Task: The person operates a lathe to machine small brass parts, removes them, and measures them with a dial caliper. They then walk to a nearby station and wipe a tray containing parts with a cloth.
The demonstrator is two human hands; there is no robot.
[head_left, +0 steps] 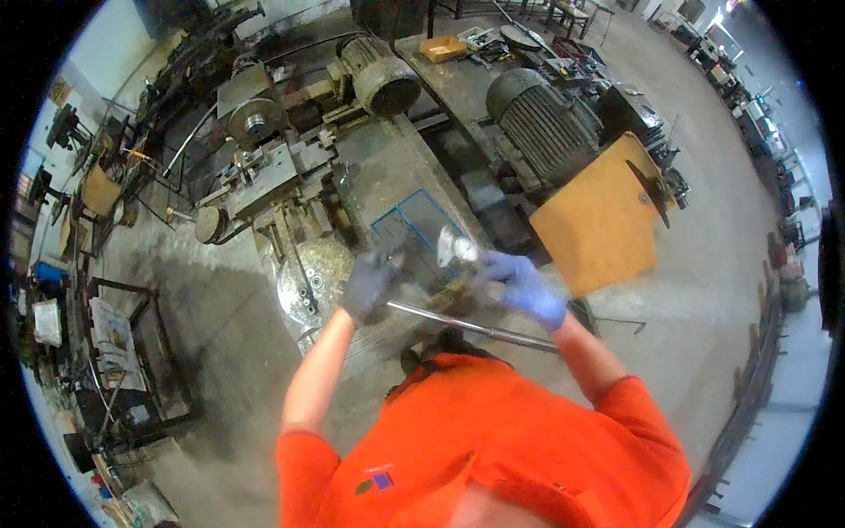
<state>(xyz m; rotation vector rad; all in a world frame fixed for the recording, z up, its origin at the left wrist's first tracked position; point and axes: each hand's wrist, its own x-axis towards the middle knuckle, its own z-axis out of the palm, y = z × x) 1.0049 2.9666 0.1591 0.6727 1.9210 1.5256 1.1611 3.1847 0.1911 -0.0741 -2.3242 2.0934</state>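
My left hand (368, 287), in a dark glove, is over the machine's near end. Its fingers look curled, and whatever they hold is dark and blurred. My right hand (521, 286) wears a blue glove and is closed at the fingertips on a crumpled-looking, shiny white piece (455, 247), smeared by motion; I cannot make out its kind. Just below both hands, a long metal rod (471, 327) runs across in front of my body. A blue rectangular frame (400, 214) lies on the machine top beyond my hands.
A round metal plate (310, 264) with several small rings stands left of my left hand. Farther off are a lathe chuck (255, 123), a motor (378, 79) and a larger ribbed motor (541, 123). A tan board (603, 216) juts out at the right.
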